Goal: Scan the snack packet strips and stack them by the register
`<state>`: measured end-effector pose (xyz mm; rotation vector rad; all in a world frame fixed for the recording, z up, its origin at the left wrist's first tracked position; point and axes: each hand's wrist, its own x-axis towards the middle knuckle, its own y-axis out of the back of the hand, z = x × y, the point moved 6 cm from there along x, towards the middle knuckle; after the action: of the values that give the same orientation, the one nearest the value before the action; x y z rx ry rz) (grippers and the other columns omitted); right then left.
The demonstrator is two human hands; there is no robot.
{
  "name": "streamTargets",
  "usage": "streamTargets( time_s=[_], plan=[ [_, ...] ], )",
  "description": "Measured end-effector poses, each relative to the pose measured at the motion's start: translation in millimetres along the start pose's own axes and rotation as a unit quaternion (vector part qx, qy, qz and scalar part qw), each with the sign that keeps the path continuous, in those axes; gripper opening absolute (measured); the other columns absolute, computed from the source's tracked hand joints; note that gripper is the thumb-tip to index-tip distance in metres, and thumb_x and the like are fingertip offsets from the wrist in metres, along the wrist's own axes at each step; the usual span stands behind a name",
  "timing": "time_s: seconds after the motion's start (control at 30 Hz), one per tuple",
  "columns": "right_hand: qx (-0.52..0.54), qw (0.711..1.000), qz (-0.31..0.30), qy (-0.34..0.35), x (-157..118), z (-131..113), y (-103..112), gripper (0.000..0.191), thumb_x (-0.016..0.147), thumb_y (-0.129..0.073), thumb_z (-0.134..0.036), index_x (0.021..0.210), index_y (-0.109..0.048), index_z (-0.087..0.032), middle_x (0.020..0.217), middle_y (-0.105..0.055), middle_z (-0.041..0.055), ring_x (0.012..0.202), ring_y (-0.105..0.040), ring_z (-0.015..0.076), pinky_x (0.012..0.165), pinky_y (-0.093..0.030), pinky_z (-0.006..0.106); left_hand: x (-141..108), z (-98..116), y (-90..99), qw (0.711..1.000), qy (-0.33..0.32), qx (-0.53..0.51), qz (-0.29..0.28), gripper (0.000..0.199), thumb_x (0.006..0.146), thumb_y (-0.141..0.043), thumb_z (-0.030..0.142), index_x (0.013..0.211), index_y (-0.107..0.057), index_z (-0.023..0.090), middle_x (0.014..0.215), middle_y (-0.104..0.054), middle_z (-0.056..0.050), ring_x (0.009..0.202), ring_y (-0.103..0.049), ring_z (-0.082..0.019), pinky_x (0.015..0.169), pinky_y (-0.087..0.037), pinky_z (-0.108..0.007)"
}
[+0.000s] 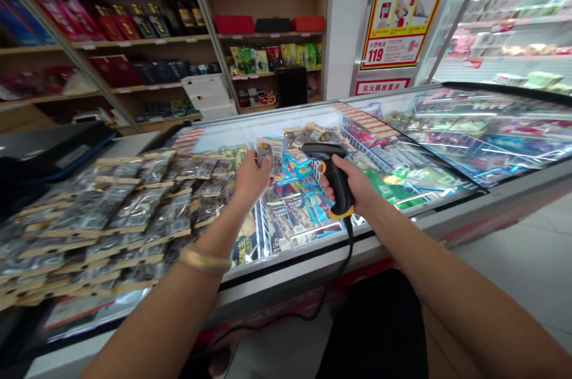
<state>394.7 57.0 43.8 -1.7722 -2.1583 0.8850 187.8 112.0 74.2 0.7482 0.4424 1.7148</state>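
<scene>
My left hand (pixel 254 179) pinches a small clear packet with a tan edge (pixel 273 157), held upright above the glass top of a freezer (pixel 241 129). In my right hand (pixel 355 185) is a black and yellow barcode scanner (pixel 340 188), its fingers wrapped round the handle and its head pointing left, toward the packet. A cable hangs from the scanner's base. Many similar packets (pixel 129 206) lie in overlapping rows on the left part of the glass. A smaller group of them (pixel 313 133) rests behind the scanner.
Beneath the glass, colourful frozen goods (pixel 290 218) sit in wire baskets. The black cable (pixel 326 292) loops down before the freezer's front edge. Shelves with boxes and bottles (pixel 268 36) stand behind. A dark device (pixel 53 149) is at the left, and a lit display fridge (pixel 509 27) at the right.
</scene>
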Motion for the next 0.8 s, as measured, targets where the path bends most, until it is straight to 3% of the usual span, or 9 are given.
streamTargets(
  time_s=[0.1, 0.17, 0.53, 0.8],
  plan=[
    [-0.026, 0.996, -0.069, -0.058, 13, 26, -44, 0.033, 0.093, -0.055, -0.047, 0.084, -0.059, -0.015, 0.056, -0.058, 0.0000, 0.039, -0.050, 0.0096, 0.037, -0.043, 0.019, -6, -29, 14.5, 0.998, 0.054, -0.037, 0.001, 0.017, 0.092, -0.042, 0.035, 0.098, -0.051, 0.022, 0.076, -0.062, -0.003, 0.057, -0.063, -0.017, 0.055, -0.052, -0.031],
    [-0.036, 0.993, -0.086, -0.077, 16, 39, -55, 0.033, 0.093, -0.056, -0.047, 0.084, -0.060, -0.015, 0.055, -0.058, -0.0004, 0.039, -0.050, 0.0093, 0.037, -0.042, 0.019, -8, -38, 16.6, 0.998, 0.051, -0.037, 0.012, 0.016, 0.093, -0.040, 0.034, 0.098, -0.050, 0.022, 0.079, -0.062, -0.004, 0.061, -0.063, -0.018, 0.059, -0.054, -0.032],
    [-0.066, 0.992, -0.074, -0.083, 6, 48, -44, 0.033, 0.087, -0.062, -0.049, 0.082, -0.060, -0.016, 0.057, -0.058, -0.0005, 0.040, -0.049, 0.0090, 0.037, -0.041, 0.019, -9, -41, 18.0, 0.994, 0.061, -0.090, -0.003, 0.019, 0.098, -0.034, 0.032, 0.105, -0.048, 0.022, 0.084, -0.061, -0.003, 0.056, -0.062, -0.015, 0.059, -0.052, -0.030],
    [-0.079, 0.992, -0.058, -0.080, 7, 51, -43, 0.032, 0.088, -0.060, -0.048, 0.082, -0.059, -0.017, 0.056, -0.057, -0.0005, 0.040, -0.048, 0.0095, 0.037, -0.041, 0.020, -3, -43, 20.9, 0.999, 0.034, -0.031, 0.026, 0.019, 0.098, -0.036, 0.031, 0.103, -0.050, 0.021, 0.080, -0.062, -0.004, 0.070, -0.066, -0.020, 0.074, -0.052, -0.035]
  ],
)
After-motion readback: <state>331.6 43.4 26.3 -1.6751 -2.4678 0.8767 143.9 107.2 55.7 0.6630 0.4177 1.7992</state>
